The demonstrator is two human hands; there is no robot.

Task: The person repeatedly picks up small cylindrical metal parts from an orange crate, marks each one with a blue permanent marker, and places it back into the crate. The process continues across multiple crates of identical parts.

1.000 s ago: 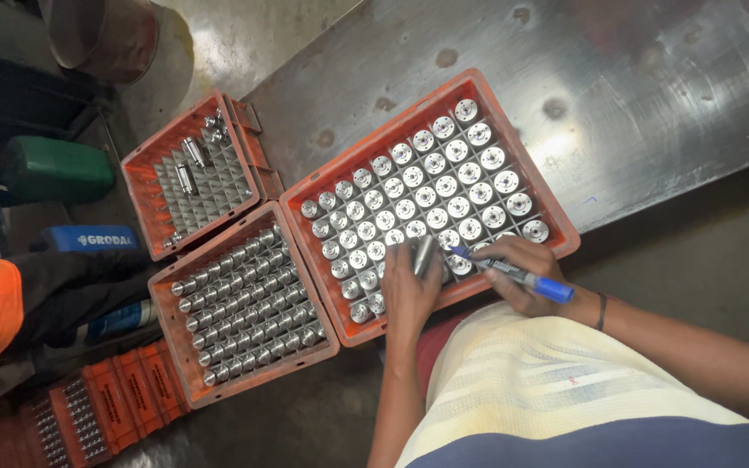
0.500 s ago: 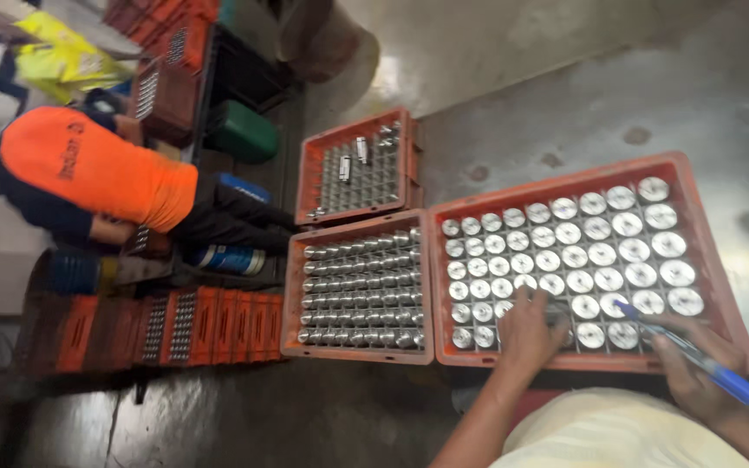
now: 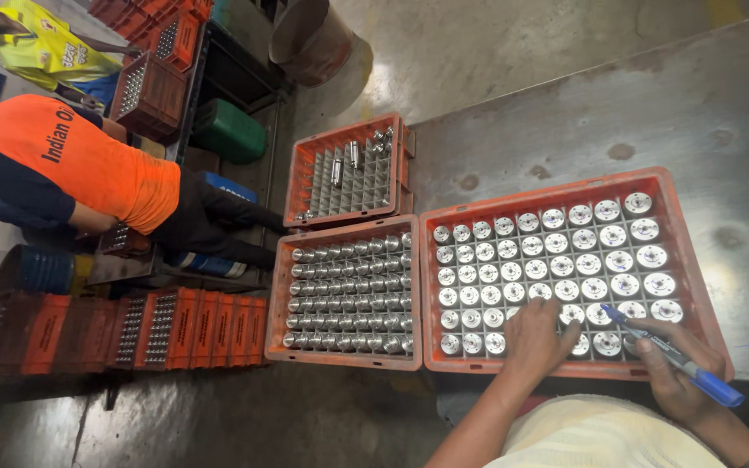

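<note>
Left hand (image 3: 534,338) rests with fingers spread on metal cylinders (image 3: 556,264) in the orange crate (image 3: 695,269) on the tabletop (image 3: 652,104). Right hand (image 3: 674,368) is clamped on a blue marker (image 3: 678,360) over the crate's near edge.

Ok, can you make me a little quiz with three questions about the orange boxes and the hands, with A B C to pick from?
1. Where does the left hand rest?
A. on the big crate
B. on the floor
C. on the green can

2. What colour is the marker in the right hand?
A. red
B. blue
C. yellow

3. How full is the small far crate?
A. packed
B. nearly empty
C. lidded

Answers: 1 A, its fingers lie on the round metal parts. 2 B, barrel and cap are blue. 3 B, most cells are bare.
</note>
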